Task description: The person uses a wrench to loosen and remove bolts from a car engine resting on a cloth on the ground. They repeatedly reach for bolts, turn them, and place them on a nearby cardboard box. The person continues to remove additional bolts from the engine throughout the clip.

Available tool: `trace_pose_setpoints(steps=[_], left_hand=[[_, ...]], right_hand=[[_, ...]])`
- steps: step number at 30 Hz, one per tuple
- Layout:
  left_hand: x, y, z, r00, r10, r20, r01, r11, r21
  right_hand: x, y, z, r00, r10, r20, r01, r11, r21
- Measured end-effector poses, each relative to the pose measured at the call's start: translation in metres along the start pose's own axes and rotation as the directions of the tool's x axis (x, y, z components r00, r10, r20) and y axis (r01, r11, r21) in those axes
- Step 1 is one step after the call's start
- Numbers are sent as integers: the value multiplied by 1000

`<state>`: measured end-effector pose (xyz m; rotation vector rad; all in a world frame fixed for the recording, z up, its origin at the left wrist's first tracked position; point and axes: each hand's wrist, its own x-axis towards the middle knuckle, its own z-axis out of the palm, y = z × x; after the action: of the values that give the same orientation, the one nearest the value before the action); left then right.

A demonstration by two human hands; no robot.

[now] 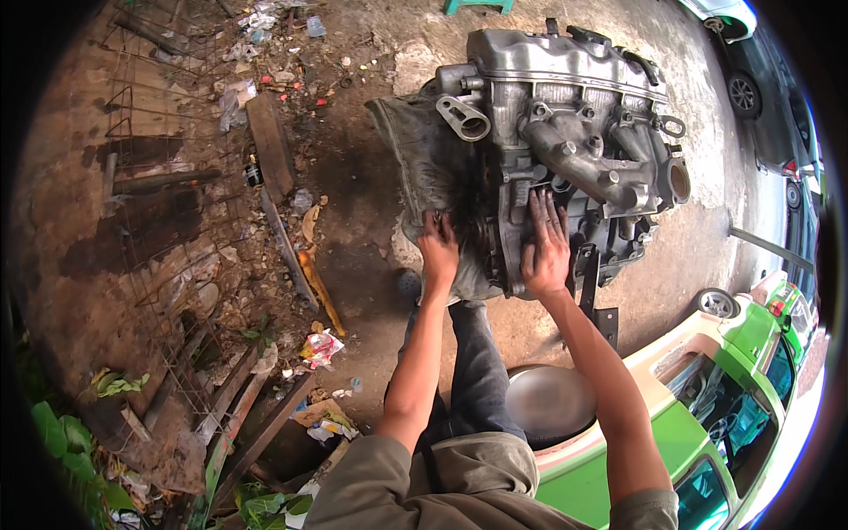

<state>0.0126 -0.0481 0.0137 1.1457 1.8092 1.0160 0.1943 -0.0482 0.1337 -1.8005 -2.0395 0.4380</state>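
A grey metal car engine (574, 132) stands in front of me, with a cast manifold (592, 159) along its near side. My right hand (547, 252) lies against the lower block, fingers stretched out and pressed to the metal. My left hand (439, 247) is at the engine's left end, over a dark, grimy sack (420, 168) that reaches under the engine. Its fingers are bent inward, and whatever they hold is too small or hidden to make out. A dark metal bracket (590, 281) sticks out by my right wrist.
On the left, rubbish, wooden planks (269, 146) and rusty wire mesh (177, 265) cover the ground. A yellow-orange bar (320, 291) lies near my left arm. At lower right is a green vehicle (583, 481); a dark car (764, 88) stands farther off. A green stool (477, 4) shows at the top.
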Motion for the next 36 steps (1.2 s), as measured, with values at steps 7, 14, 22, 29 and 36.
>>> trace_pose_setpoints(steps=[7, 14, 22, 29, 36], left_hand=[[-49, 6, 4, 999, -1, -40, -3, 996, -86], [-60, 2, 4, 1000, 17, 1, -17, 995, -95], [-56, -4, 3, 995, 82, -64, -87, 994, -71], [-54, -7, -8, 999, 31, -29, -32, 998, -51], [-51, 6, -7, 993, 110, -40, -110, 994, 12]], right_hand=[[0, 0, 0, 1000, -11, -17, 12, 1000, 11], [0, -2, -1, 1000, -4, -14, 4, 1000, 5], [0, -4, -2, 1000, -9, -28, 9, 1000, 17], [0, -2, 0, 1000, -14, -24, 14, 1000, 2], [1, -1, 0, 1000, -8, -22, 9, 1000, 6]])
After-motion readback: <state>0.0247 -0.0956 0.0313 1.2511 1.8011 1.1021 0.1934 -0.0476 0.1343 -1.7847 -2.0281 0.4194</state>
